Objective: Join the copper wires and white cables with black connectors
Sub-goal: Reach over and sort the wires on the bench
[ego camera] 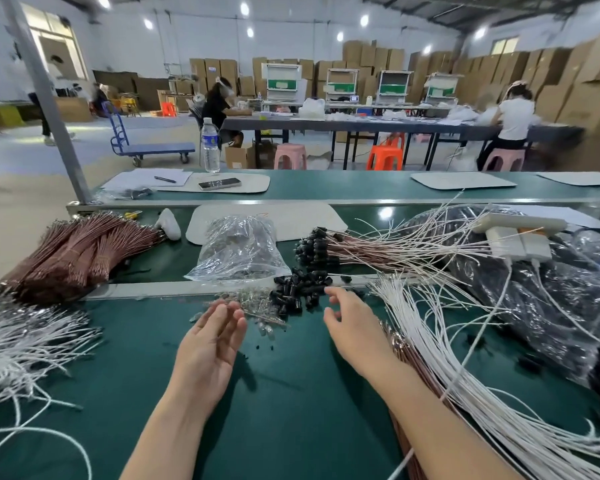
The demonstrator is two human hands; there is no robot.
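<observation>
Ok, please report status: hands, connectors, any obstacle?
Left hand open, empty. Right hand open, empty, beside black connectors. White cables along right forearm; connector pile unobstructed.

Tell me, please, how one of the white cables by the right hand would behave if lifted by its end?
The white cables would probably droop, since they lie in loose curves. They look thin, so each is likely light. They cross one another, so lifting one may drag its neighbours along.

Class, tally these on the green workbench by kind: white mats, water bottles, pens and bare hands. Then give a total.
White mats: 4
Water bottle: 1
Pen: 1
Left hand and right hand: 2
Total: 8
</observation>
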